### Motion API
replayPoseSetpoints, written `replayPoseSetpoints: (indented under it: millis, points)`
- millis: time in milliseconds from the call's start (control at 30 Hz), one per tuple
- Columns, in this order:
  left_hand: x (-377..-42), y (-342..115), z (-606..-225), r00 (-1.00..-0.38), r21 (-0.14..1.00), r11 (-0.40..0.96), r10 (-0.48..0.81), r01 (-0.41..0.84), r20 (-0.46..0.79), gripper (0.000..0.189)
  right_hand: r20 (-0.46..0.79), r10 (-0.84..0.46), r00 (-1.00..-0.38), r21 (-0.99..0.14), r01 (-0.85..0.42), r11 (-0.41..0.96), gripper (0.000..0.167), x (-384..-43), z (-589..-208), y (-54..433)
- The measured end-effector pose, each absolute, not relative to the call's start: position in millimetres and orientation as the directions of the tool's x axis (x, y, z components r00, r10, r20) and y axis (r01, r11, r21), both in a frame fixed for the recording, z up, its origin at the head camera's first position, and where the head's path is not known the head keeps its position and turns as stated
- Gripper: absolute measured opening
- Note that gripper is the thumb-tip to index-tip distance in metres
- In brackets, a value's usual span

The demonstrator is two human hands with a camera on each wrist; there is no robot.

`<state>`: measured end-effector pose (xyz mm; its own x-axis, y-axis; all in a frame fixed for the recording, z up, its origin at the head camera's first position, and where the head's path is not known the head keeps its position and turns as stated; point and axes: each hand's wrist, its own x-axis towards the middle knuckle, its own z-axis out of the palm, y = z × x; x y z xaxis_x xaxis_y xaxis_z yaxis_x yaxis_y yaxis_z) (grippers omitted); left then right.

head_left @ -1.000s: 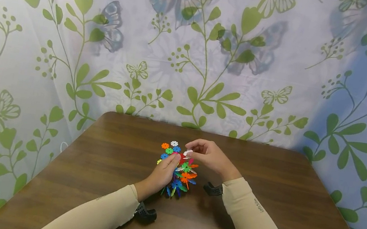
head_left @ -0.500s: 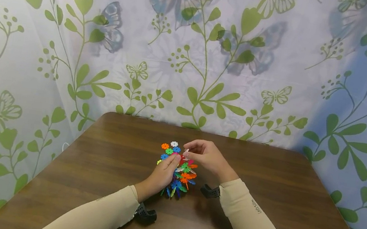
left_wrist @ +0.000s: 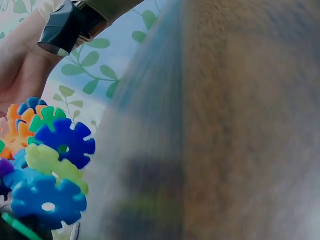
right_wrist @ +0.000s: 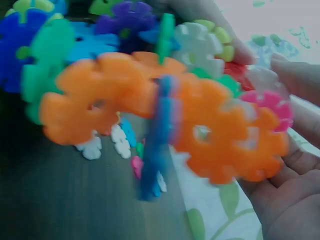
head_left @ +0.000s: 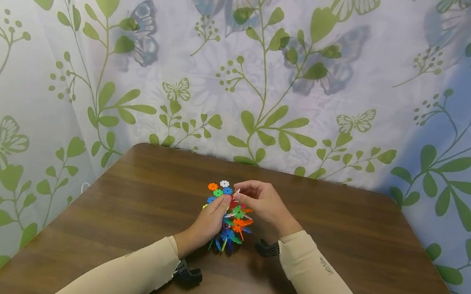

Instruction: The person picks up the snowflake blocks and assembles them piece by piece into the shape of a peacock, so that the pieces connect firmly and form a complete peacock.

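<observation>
My left hand [head_left: 206, 223] grips a bunch of interlocked, notched flower-shaped plastic discs [head_left: 236, 225] over the table. Orange, blue, green and other colours stick out at many angles. In the right wrist view, orange discs [right_wrist: 215, 132] fill the middle, with a blue disc edge-on in front. A white disc [head_left: 237, 194] is pinched between thumb and fingers of my right hand [head_left: 267, 203], at the upper side of the bunch near red and pink discs. The left wrist view shows blue discs [left_wrist: 49, 202] of the bunch; the left hand's fingers are mostly hidden there.
Several loose flower discs, among them an orange one [head_left: 212, 187] and a white one [head_left: 224, 184], lie beyond the left hand on the brown wooden table [head_left: 337, 264]. A leaf-and-butterfly patterned cloth [head_left: 243, 92] hangs behind the table. Black camera mounts [head_left: 188, 273] sit under both wrists.
My right hand has shifted slightly left, toward the bunch, and the white disc has turned from showing its face to nearly edge-on. The left hand has hardly moved.
</observation>
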<state>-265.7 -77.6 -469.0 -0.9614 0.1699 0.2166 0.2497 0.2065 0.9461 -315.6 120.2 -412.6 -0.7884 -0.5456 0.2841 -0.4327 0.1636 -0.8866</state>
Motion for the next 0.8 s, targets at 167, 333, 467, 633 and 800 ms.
replayPoseSetpoints:
  millis: [167,333,467,633,800]
  points:
    - [-271,-79,-469,-0.982,0.983,0.065,0.089,0.174,0.168,0.067,0.274,-0.513,-0.813,-0.900,-0.405,0.162,0.047,-314,-420,116]
    - [-279,-85,-474,-0.995,0.995,-0.025,0.007,0.100,0.100,0.072,0.178,-0.462,-0.869,-0.960,-0.257,0.114,0.049,-309,-435,122]
    - [-279,-85,-473,-0.997,0.997,-0.032,-0.005,0.071,0.071,0.075,0.062,-0.500,-0.864,-0.992,-0.108,0.064,0.050,-303,-446,128]
    - [-277,-81,-469,-0.998,0.998,-0.026,0.024,0.054,0.055,0.071,-0.005,-0.526,-0.851,-0.999,0.029,-0.037,0.048,-296,-454,132]
    - [-276,-78,-469,-0.997,0.998,-0.053,0.062,0.030,0.034,0.070,-0.006,-0.497,-0.867,-0.993,0.064,-0.100,0.040,-292,-457,133]
